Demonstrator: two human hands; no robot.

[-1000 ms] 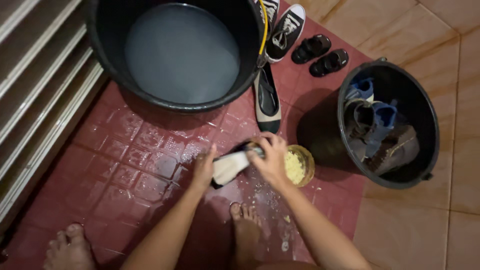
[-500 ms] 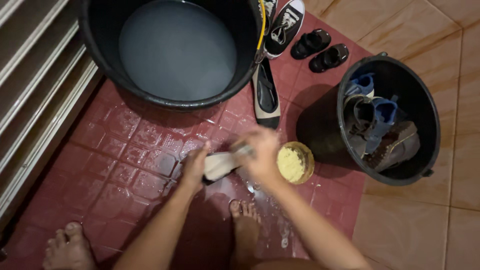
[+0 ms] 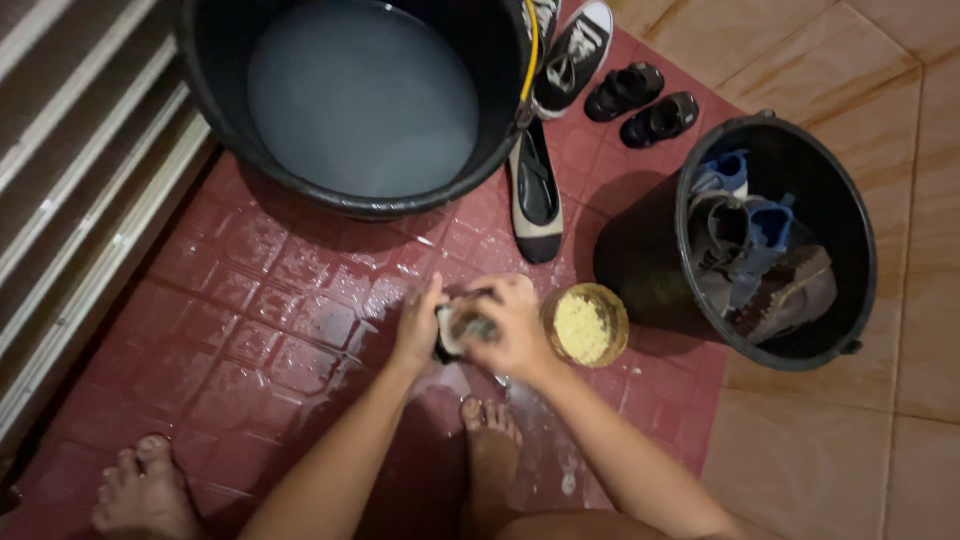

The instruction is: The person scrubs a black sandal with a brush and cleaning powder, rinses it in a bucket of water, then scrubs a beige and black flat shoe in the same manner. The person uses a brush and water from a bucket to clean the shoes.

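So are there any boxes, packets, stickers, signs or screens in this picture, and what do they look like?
None can be made out: no boxes, packets, signs or screens.
Closest thing to a container of product: a small round bowl of yellowish paste, on the red floor tiles just right of the right hand.
Sneaker, top centre beside the big black tub: black and white; any marking is too small to tell.

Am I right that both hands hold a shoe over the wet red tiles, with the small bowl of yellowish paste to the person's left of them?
Not quite. In the head view the bowl sits to the person's right of the hands, beside the right hand. The rest stands: left hand and right hand both hold the shoe over the wet red tiles.
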